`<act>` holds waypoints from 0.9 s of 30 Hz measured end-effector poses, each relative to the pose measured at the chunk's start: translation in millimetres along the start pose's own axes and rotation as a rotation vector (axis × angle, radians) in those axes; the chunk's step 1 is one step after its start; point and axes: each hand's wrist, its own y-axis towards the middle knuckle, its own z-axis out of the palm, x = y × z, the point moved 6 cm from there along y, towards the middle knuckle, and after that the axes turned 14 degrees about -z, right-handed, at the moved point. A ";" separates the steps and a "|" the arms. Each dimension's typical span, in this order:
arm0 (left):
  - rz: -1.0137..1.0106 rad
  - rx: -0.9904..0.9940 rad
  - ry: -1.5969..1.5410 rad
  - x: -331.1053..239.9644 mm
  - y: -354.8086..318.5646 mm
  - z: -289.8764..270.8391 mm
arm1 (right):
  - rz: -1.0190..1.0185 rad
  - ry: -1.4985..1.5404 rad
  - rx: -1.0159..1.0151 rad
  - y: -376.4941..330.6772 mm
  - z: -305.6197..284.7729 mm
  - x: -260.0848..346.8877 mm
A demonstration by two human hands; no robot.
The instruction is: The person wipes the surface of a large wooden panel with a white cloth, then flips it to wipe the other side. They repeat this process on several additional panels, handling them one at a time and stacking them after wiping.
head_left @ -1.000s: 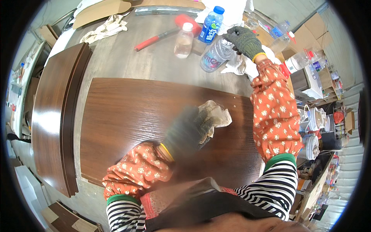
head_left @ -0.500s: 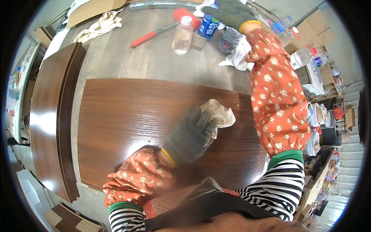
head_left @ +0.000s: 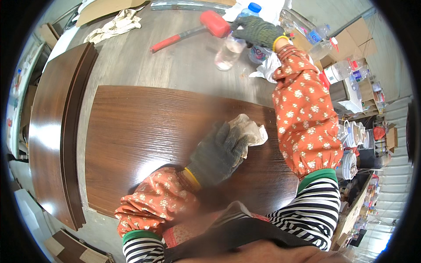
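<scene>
My left hand (head_left: 218,153), in a dark grey work glove, holds a crumpled off-white rag (head_left: 251,131) against a dark brown wood-grain panel (head_left: 136,127). At the far side of the table my right hand (head_left: 258,32), gloved in dark green-grey, grips the upper part of a clear bottle (head_left: 229,55). Pale liquid shows in the bottle, which leans over with its top toward the hand; its cap is hidden by the fingers. Close beside this hand are a blue-capped bottle (head_left: 251,9) behind it and a cut plastic bottle (head_left: 259,54) below it.
A red-headed mallet (head_left: 215,23) lies left of the right hand. White crumpled paper (head_left: 265,70) is beside the cut bottle. Stacked brown panels (head_left: 57,131) stand along the left, with a cream cloth (head_left: 115,26) at the back left. Several bottles and buckets (head_left: 349,164) line the right.
My right hand has come down and left from behind the bottles onto the clear bottle, which now tilts and sits further right. The left hand stays on the rag.
</scene>
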 end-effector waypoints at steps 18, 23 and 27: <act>-0.510 -0.013 0.697 152.8 10.3 -86.5 | -0.019 -0.463 -0.375 -208.4 0.3 22.3; -0.597 -0.180 0.895 211.2 -4.7 -132.8 | 0.330 -0.306 -0.494 -389.0 46.5 95.4; -0.361 -0.044 0.391 106.4 49.3 -32.6 | 0.723 0.017 -0.726 -411.5 116.1 117.7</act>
